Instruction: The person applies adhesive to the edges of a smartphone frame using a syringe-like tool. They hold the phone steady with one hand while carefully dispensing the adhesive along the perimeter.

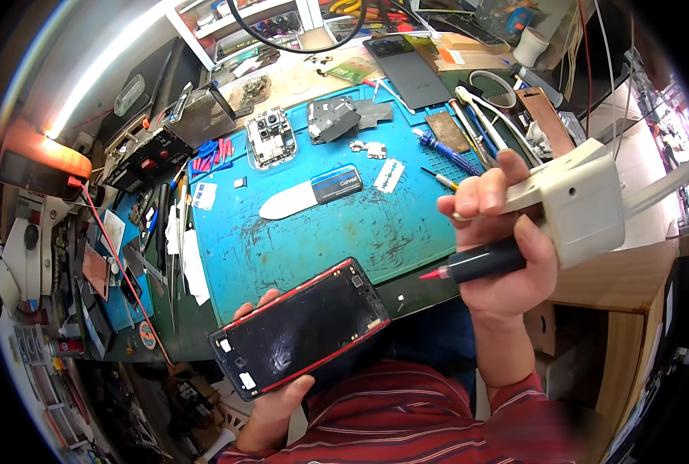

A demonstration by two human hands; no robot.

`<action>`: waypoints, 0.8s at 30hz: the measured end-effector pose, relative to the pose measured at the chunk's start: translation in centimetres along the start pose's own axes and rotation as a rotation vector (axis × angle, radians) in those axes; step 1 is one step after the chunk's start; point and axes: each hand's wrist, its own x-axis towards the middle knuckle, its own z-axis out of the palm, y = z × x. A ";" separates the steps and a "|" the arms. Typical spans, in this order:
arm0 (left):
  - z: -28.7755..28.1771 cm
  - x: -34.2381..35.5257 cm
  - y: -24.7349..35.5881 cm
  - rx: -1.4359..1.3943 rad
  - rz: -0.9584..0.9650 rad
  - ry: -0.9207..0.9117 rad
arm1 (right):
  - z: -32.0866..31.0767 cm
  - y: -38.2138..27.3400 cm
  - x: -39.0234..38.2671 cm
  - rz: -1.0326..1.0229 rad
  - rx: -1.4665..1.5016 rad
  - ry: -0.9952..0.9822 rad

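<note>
At the tabletop (429, 296), my left fingers (299, 387), spread wide, hold a fragile-looking phone (302, 329), best gripped by its edges; my right fingers (493, 192) curl round a tube (487, 261).

One pale word is legible on the black-and-blue handle (338, 184) of the flat pry blade (290, 203), centrally on the blue mat (329, 243); blue marks on a white label (204, 196) near its left edge are unreadable.

Phone-repair workshop: scratched blue mat (344, 240), opened phone (302, 329), loose circuit board (370, 149), razor blade (391, 178), pry tool (289, 203).
</note>
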 end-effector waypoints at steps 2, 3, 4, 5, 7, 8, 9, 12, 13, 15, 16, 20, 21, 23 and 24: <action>0.6 0.8 0.3 0.033 -0.041 -0.009 | 0.0 0.4 0.4 -0.019 -0.131 -0.028; 1.1 1.2 0.7 0.018 -0.051 -0.015 | 0.0 0.6 0.5 -0.031 -0.170 -0.042; 1.4 1.5 1.0 -0.009 -0.078 -0.008 | 0.0 0.9 0.6 -0.042 -0.207 -0.054; 1.8 1.7 1.4 -0.035 -0.105 0.000 | 0.0 1.2 0.6 -0.056 -0.218 -0.065; 2.2 2.3 2.1 -0.100 -0.168 0.004 | -0.3 1.3 0.5 -0.079 -0.222 -0.077; 2.2 2.6 2.5 -0.138 -0.205 0.000 | -0.5 1.4 0.6 -0.092 -0.225 -0.084; 2.2 2.9 2.9 -0.176 -0.241 -0.003 | -0.5 1.3 0.6 -0.102 -0.227 -0.071; 2.0 3.9 4.1 -0.238 -0.401 -0.068 | -1.1 1.1 0.7 -0.144 -0.247 -0.049; 1.5 3.9 4.2 -0.248 -0.403 -0.081 | -1.2 1.0 0.7 -0.148 -0.239 -0.042; 1.1 4.0 5.5 -0.210 -0.507 -0.100 | -1.3 1.1 0.8 -0.148 -0.223 -0.040; 0.7 4.0 6.1 -0.193 -0.558 -0.110 | -1.4 1.1 0.8 -0.144 -0.217 -0.047; -1.4 3.3 6.9 -0.084 -0.638 -0.080 | -1.3 1.0 0.8 -0.140 -0.199 -0.060; -2.0 3.5 7.1 -0.087 -0.628 -0.160 | -1.3 1.0 0.9 -0.143 -0.198 -0.062; -1.9 3.3 7.6 -0.113 -0.619 -0.154 | -1.3 0.9 1.0 -0.152 -0.200 -0.064; -1.9 3.0 7.9 -0.125 -0.609 -0.143 | -1.1 1.0 1.1 -0.153 -0.193 -0.069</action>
